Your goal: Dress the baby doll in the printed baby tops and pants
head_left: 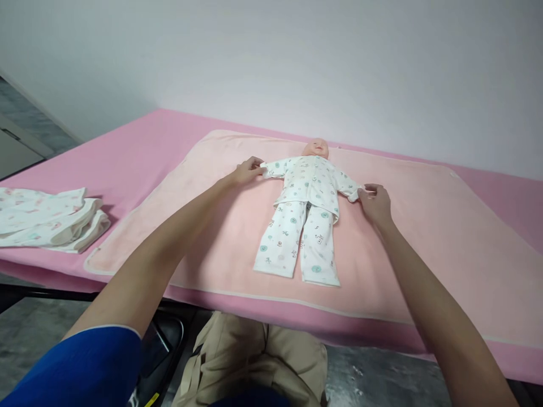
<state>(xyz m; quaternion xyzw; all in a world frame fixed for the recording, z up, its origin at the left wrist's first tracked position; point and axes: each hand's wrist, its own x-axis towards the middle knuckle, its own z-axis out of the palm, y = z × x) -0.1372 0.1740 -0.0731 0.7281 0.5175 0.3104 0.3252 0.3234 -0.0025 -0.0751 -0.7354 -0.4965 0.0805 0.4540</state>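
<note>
A baby doll [315, 148] lies on its back on a light pink blanket [424, 237], dressed in a white printed top [311, 182] and matching trousers [297, 240]. My left hand [248, 169] pinches the cuff of the sleeve on the left side. The end of the other sleeve is pinched by my right hand [375, 203]. Both sleeves are stretched out sideways.
The blanket covers a table with a darker pink sheet [139, 147]. A folded pile of white printed clothes [46, 219] lies at the left end. A white wall stands behind the table. My beige-trousered knees [254, 362] are below the front edge.
</note>
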